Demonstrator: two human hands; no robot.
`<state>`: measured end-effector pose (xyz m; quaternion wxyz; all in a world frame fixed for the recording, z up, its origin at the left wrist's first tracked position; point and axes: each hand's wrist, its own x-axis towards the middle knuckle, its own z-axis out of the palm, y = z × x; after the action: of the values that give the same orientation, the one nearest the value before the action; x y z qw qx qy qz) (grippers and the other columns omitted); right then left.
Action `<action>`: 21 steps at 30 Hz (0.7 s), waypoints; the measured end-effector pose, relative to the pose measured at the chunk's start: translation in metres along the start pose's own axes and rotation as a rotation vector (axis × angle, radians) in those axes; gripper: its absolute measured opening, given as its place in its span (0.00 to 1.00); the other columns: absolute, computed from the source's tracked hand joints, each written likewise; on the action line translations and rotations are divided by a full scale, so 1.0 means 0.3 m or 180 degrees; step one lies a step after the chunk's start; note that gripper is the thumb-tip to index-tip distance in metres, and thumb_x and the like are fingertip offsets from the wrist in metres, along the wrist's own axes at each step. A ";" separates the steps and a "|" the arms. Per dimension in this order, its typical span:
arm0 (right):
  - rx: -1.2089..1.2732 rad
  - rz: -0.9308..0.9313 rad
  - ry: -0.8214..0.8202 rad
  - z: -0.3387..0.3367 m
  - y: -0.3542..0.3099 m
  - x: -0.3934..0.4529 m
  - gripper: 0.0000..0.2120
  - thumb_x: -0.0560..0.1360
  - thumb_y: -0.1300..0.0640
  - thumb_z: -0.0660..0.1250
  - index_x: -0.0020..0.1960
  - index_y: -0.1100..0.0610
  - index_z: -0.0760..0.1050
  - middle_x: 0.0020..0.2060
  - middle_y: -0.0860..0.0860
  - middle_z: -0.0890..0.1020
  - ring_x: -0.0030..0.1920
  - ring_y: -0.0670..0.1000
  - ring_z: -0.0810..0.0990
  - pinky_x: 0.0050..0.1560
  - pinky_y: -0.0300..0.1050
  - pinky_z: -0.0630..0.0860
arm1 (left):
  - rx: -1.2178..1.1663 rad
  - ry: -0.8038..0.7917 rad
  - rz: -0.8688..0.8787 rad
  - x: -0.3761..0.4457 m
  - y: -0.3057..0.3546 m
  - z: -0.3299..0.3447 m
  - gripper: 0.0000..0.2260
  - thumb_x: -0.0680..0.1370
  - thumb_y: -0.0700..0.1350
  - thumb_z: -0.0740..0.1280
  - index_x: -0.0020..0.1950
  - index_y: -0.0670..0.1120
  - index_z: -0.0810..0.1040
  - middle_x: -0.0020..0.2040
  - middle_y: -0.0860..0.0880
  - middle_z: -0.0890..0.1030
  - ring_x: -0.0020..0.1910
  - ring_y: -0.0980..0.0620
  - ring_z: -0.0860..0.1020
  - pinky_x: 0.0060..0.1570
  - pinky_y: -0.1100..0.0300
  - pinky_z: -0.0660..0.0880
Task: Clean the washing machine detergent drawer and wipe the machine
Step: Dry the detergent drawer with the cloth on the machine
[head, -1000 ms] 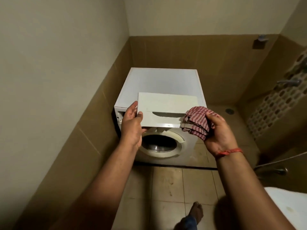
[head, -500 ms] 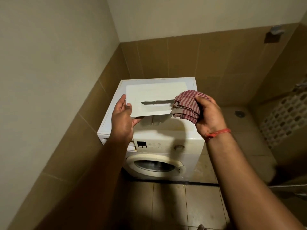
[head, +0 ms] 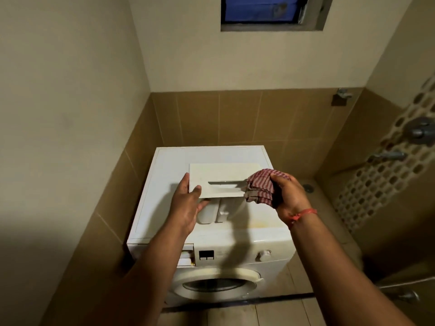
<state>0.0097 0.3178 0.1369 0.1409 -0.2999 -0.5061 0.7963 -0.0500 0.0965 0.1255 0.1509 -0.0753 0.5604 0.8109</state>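
Note:
The white detergent drawer (head: 219, 178) is out of the machine and held above the top of the white front-loading washing machine (head: 164, 175). Its front panel faces me, with the compartments hanging below. My left hand (head: 186, 203) grips the drawer's left end, thumb on the front face. My right hand (head: 286, 190) holds a bunched red-and-white striped cloth (head: 260, 185) against the drawer's right end. The empty drawer slot (head: 187, 255) shows at the machine's upper left front.
The machine stands in a tiled corner, with the wall close on its left. Its control dial (head: 263, 254) and round door (head: 215, 284) face me. Taps (head: 388, 156) are mounted on the patterned right wall. A floor drain (head: 308, 187) lies behind and a window (head: 266, 10) above.
The view has tilted upward and the window has come into sight. Both hands have kept hold of the drawer and cloth, and now hold them above the machine's top.

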 end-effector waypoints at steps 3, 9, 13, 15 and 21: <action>0.0006 0.0013 -0.0043 0.023 0.014 0.033 0.15 0.79 0.62 0.59 0.61 0.70 0.74 0.51 0.71 0.80 0.47 0.69 0.82 0.44 0.63 0.82 | 0.0090 -0.0073 -0.0068 0.026 -0.012 -0.037 0.26 0.81 0.32 0.59 0.77 0.49 0.61 0.62 0.53 0.76 0.62 0.48 0.76 0.64 0.44 0.73; -0.0250 0.0069 -0.0120 0.022 0.032 0.120 0.24 0.70 0.57 0.68 0.63 0.65 0.74 0.56 0.70 0.80 0.53 0.71 0.81 0.49 0.72 0.78 | 0.0602 -0.0080 0.0097 0.081 -0.051 -0.073 0.24 0.81 0.35 0.61 0.74 0.52 0.65 0.64 0.53 0.77 0.58 0.53 0.79 0.52 0.54 0.80; -0.0303 -0.0146 0.0031 0.025 0.017 0.122 0.13 0.74 0.62 0.68 0.58 0.62 0.75 0.52 0.64 0.82 0.51 0.64 0.83 0.50 0.63 0.81 | 0.0774 0.0020 0.0183 0.092 -0.056 -0.069 0.20 0.81 0.33 0.61 0.68 0.52 0.72 0.60 0.52 0.81 0.57 0.51 0.80 0.49 0.51 0.81; -0.0436 -0.0676 0.0357 0.044 0.005 0.123 0.08 0.77 0.64 0.66 0.55 0.56 0.75 0.48 0.55 0.82 0.50 0.57 0.82 0.49 0.51 0.81 | 0.0758 0.0047 0.0159 0.103 -0.051 -0.058 0.18 0.81 0.34 0.61 0.66 0.51 0.74 0.59 0.51 0.81 0.57 0.50 0.80 0.48 0.51 0.81; -0.2516 -0.2701 -0.0256 0.190 0.050 0.118 0.15 0.76 0.65 0.64 0.59 0.50 0.76 0.51 0.46 0.79 0.52 0.46 0.79 0.55 0.40 0.74 | 0.0785 0.0377 -0.0075 0.130 -0.046 -0.036 0.14 0.83 0.40 0.60 0.67 0.49 0.74 0.60 0.49 0.80 0.58 0.47 0.78 0.45 0.50 0.82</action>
<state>-0.0519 0.2887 0.1293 0.3058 -0.0702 -0.8458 0.4315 -0.0829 0.0972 0.0980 0.1352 -0.1106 0.6628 0.7281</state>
